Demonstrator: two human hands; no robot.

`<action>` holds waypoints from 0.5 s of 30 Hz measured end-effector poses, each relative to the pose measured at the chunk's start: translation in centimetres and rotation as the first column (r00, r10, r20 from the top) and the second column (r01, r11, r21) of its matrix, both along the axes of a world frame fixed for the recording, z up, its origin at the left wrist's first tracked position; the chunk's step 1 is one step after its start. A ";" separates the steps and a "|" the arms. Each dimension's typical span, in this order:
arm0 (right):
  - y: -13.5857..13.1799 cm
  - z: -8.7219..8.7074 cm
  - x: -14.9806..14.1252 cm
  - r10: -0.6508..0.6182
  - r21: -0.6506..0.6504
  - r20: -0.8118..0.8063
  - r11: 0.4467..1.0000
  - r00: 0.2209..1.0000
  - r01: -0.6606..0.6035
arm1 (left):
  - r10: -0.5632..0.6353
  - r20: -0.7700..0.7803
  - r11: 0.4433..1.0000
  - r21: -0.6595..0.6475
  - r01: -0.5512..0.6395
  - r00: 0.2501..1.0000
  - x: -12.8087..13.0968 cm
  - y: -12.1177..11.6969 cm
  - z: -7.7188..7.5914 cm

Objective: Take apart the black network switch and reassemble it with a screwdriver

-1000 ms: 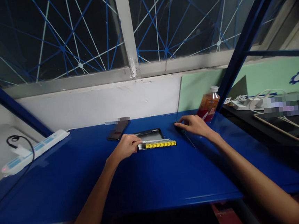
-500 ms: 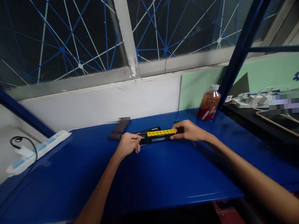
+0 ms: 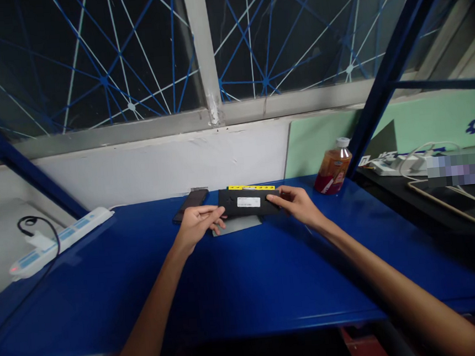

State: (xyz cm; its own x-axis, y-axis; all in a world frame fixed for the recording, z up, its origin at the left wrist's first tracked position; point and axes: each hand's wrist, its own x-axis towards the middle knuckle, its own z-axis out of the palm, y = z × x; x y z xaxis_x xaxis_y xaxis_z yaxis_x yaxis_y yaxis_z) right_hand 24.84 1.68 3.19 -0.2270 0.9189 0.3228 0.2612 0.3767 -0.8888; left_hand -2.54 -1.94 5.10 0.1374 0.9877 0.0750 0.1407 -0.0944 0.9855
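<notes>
A black network switch [image 3: 228,207] with a white label on its flat face is held up between my two hands. Its row of yellow ports [image 3: 251,187] runs along the far upper edge. My left hand [image 3: 197,224] pinches the left end between thumb and fingers. At the opposite end, my right hand [image 3: 298,203] grips the casing with its thumb on the labelled face. Below the switch, a grey flat panel [image 3: 237,225] lies on the blue table [image 3: 247,288], partly covered. A thin rod [image 3: 308,229] shows beside my right wrist, mostly hidden.
A dark phone [image 3: 189,201] lies behind my left hand. On the far right of the table stands a drink bottle [image 3: 333,168]. A white power strip [image 3: 70,237] with a black cable is at the left. Cables and another phone [image 3: 451,198] occupy the black surface at right.
My right hand has come from the dark-handled tool on the table to the switch's right end. The switch has been lifted and tipped, so its labelled face now shows.
</notes>
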 end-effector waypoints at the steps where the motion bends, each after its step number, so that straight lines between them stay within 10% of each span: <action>1: 0.0 -0.2 -0.2 -0.025 0.024 0.013 0.999 1.000 0.024 | -0.012 -0.021 1.000 0.008 0.012 1.000 0.0 -0.1 0.1; 10: 0.3 -1.0 -1.2 -0.213 0.070 0.334 0.977 0.918 0.201 | 0.084 -0.091 0.993 -0.072 -0.091 0.992 0.1 0.2 -1.4; 15: 0.2 -1.2 -1.7 -0.093 0.022 0.321 0.996 0.942 0.091 | 0.128 -0.214 0.990 -0.022 -0.136 0.968 -0.3 -1.2 -2.0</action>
